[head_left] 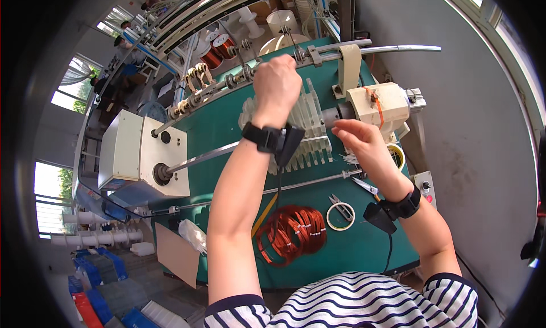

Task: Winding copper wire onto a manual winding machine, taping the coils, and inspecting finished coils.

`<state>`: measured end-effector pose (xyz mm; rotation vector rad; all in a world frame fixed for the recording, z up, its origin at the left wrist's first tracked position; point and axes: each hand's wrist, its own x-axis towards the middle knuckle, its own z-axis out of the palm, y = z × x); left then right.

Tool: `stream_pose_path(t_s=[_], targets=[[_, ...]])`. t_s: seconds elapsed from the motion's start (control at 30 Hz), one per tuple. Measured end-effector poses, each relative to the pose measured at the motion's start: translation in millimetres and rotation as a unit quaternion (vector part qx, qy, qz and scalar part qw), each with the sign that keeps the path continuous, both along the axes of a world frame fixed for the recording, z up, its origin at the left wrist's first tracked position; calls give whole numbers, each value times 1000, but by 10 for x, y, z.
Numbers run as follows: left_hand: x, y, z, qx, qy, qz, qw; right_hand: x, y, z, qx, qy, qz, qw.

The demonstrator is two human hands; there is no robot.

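Observation:
My left hand [277, 83] is raised over the far side of the winding machine, its fingers curled closed beside the guide pulleys [247, 73] on a metal rod. Whatever those fingers hold, if anything, is hidden. Below that hand, partly covered by my forearm, sits a clear plastic finned winding former [310, 120] on the machine's shaft. To the right of the former, my right hand [364, 146] hovers near the grey shaft end [331, 116], its fingers stretched out and no object visible in them.
On the green table [364, 237] lie bundled copper wire coils [293, 232], a tape roll [340, 216], small snips [335, 202] and scissors [365, 186]. A cream tailstock [378, 106] stands right, a white machine box [145, 154] left. Wire spools [223, 44] stand behind.

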<state>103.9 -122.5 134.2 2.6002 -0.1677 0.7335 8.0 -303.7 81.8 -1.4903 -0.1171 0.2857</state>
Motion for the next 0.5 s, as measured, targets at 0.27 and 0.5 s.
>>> stream_pose_path(t_s=[0.27,0.5], targets=[[-691,140,-283,-80,46,37,995,425,359,142,120,111,-69,984],[-543,-144,136,-40,-105,-170,979,368,315,70,236,112,-69,963]])
